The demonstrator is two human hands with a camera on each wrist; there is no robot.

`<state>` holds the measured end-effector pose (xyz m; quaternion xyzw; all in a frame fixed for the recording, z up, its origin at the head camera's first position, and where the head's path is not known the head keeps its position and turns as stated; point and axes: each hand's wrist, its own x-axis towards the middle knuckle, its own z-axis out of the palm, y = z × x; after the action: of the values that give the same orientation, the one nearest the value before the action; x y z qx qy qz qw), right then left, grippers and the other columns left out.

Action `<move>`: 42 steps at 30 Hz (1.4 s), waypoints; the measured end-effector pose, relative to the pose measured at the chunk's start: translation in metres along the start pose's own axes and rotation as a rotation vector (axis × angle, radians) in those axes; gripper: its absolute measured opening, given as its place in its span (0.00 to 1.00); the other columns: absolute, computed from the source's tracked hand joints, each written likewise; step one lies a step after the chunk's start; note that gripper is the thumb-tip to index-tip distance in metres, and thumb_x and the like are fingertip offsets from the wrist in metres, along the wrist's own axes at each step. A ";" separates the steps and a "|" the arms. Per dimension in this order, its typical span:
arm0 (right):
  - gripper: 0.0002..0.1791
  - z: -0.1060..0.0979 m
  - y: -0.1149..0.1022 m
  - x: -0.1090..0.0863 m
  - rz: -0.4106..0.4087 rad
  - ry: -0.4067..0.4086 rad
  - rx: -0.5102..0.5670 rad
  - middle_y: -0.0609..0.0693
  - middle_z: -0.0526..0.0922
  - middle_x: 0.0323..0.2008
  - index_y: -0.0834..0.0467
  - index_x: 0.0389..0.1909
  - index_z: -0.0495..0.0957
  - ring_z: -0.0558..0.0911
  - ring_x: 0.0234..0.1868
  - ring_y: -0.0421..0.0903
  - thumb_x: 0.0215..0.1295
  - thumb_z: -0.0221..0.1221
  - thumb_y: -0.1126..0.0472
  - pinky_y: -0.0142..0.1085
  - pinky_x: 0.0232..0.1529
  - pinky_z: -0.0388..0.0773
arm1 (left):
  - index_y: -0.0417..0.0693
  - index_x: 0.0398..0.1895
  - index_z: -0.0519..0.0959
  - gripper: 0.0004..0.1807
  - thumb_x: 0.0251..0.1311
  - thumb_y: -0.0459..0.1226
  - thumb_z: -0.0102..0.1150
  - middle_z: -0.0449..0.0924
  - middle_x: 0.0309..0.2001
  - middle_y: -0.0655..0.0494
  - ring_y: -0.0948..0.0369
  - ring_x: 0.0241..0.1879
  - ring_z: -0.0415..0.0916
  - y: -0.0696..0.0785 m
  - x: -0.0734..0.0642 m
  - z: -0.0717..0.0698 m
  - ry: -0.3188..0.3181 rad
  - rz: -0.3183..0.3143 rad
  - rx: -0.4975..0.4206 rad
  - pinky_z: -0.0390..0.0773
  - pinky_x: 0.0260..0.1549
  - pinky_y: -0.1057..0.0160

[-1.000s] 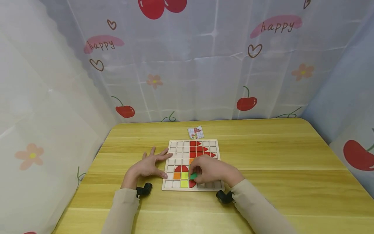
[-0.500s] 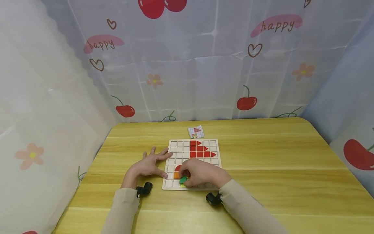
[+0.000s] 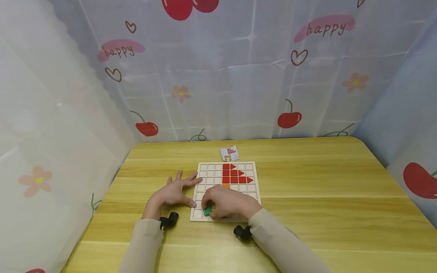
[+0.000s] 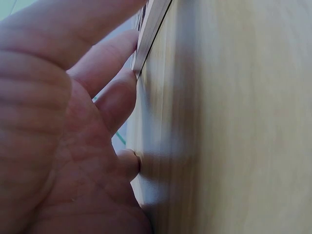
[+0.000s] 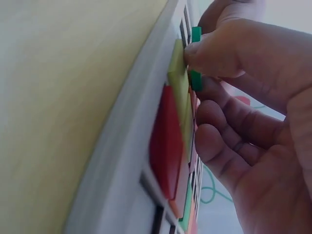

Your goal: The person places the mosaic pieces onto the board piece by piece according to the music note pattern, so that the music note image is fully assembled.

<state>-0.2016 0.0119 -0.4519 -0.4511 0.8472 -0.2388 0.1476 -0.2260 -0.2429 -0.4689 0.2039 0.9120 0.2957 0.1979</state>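
Observation:
A wooden grid board (image 3: 206, 173) lies on the table, with red square and triangle tiles (image 3: 234, 179) along its back right part. My right hand (image 3: 225, 201) pinches a green tile (image 3: 207, 211) over the front left squares of the board. In the right wrist view the green tile (image 5: 196, 80) is between thumb and fingers, just above the board beside a yellow tile (image 5: 178, 63). A red tile (image 5: 166, 141) sits closer to that camera. My left hand (image 3: 173, 192) has its fingers spread, thumb and fingertips at the board's left edge. The right hand hides several front tiles in the head view.
A small printed card (image 3: 229, 153) with a coloured grid pattern lies just behind the board. The wooden table (image 3: 307, 182) ends at a patterned curtain (image 3: 218, 94) at the back. An orange tile (image 3: 225, 186) shows behind the right hand.
My right hand has moved left across the board with the green tile, from the middle columns to the front left squares, and the tile has turned. The left hand has stayed in place.

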 end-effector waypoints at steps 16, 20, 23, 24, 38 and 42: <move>0.20 -0.004 -0.006 0.007 -0.116 -0.057 -0.034 0.34 0.86 0.40 0.48 0.36 0.90 0.80 0.44 0.30 0.57 0.62 0.77 0.23 0.50 0.77 | 0.69 0.79 0.64 0.54 0.45 0.56 0.79 0.46 0.84 0.65 0.38 0.81 0.16 0.003 -0.001 -0.001 -0.005 -0.010 -0.015 0.17 0.71 0.27; 0.20 -0.003 -0.004 0.006 -0.123 -0.047 -0.016 0.35 0.88 0.42 0.49 0.37 0.90 0.81 0.46 0.30 0.60 0.60 0.77 0.23 0.52 0.77 | 0.68 0.79 0.64 0.54 0.46 0.56 0.79 0.47 0.84 0.63 0.37 0.81 0.17 0.002 0.000 0.000 -0.003 0.000 -0.015 0.18 0.71 0.26; 0.15 -0.003 -0.003 0.004 -0.128 -0.050 0.000 0.36 0.88 0.43 0.50 0.39 0.90 0.81 0.46 0.29 0.64 0.62 0.73 0.23 0.52 0.78 | 0.68 0.79 0.64 0.53 0.46 0.55 0.79 0.47 0.84 0.63 0.37 0.81 0.16 0.001 0.000 0.001 -0.002 0.000 -0.012 0.18 0.71 0.26; 0.14 -0.003 -0.002 0.004 -0.126 -0.050 0.007 0.36 0.88 0.43 0.50 0.39 0.90 0.81 0.46 0.29 0.65 0.63 0.72 0.23 0.52 0.78 | 0.68 0.79 0.64 0.53 0.46 0.55 0.79 0.47 0.84 0.64 0.37 0.81 0.16 0.001 0.000 0.001 -0.001 -0.001 -0.011 0.18 0.71 0.26; 0.05 -0.001 -0.004 0.001 0.040 0.004 0.014 0.33 0.85 0.38 0.46 0.41 0.90 0.78 0.40 0.32 0.65 0.70 0.57 0.25 0.47 0.77 | 0.70 0.79 0.63 0.54 0.46 0.56 0.79 0.46 0.83 0.66 0.39 0.81 0.16 -0.001 0.000 0.001 -0.010 -0.003 -0.017 0.17 0.71 0.28; 0.05 0.000 -0.003 0.002 0.025 -0.011 0.021 0.32 0.85 0.36 0.46 0.38 0.91 0.79 0.38 0.31 0.66 0.70 0.60 0.24 0.45 0.78 | 0.70 0.79 0.63 0.53 0.46 0.56 0.79 0.46 0.83 0.66 0.39 0.81 0.16 -0.001 0.000 0.002 -0.008 -0.007 -0.012 0.17 0.71 0.28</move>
<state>-0.2005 0.0087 -0.4503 -0.4402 0.8494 -0.2434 0.1598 -0.2254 -0.2428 -0.4705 0.2010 0.9101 0.2994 0.2040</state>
